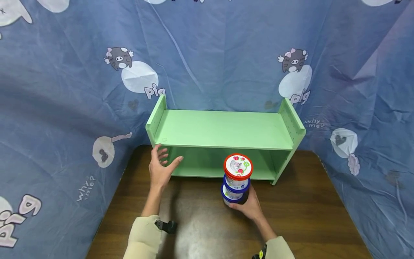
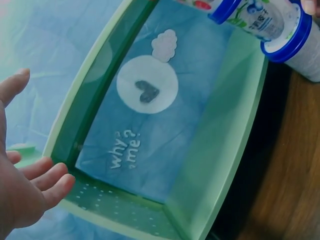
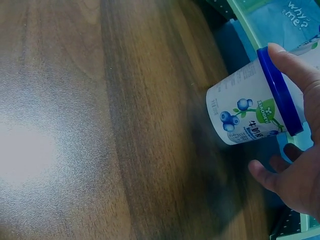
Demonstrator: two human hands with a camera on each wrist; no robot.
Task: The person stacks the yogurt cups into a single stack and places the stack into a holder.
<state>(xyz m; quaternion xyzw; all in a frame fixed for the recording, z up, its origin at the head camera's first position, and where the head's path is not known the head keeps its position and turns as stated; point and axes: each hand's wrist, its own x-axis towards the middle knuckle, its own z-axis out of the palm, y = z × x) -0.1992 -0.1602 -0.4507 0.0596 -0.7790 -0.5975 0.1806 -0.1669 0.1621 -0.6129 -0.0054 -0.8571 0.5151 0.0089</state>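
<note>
Three yogurt tubs stand stacked on the wooden table (image 1: 297, 216): a red-lidded tub (image 1: 238, 167) on top, a blue-lidded tub (image 1: 237, 184) under it, and a bottom blue-lidded tub (image 1: 232, 196) (image 3: 247, 107). My right hand (image 1: 247, 207) (image 3: 295, 165) grips the bottom tub, thumb on its blue rim. My left hand (image 1: 160, 167) (image 2: 25, 180) hovers with fingers spread and nothing in it, just in front of the left end of the green shelf (image 1: 223, 129) (image 2: 220, 150).
The two-tier green shelf stands at the back of the table against a blue printed cloth (image 1: 64, 90) that walls in three sides. Bare tabletop lies in front of the stack and to the right.
</note>
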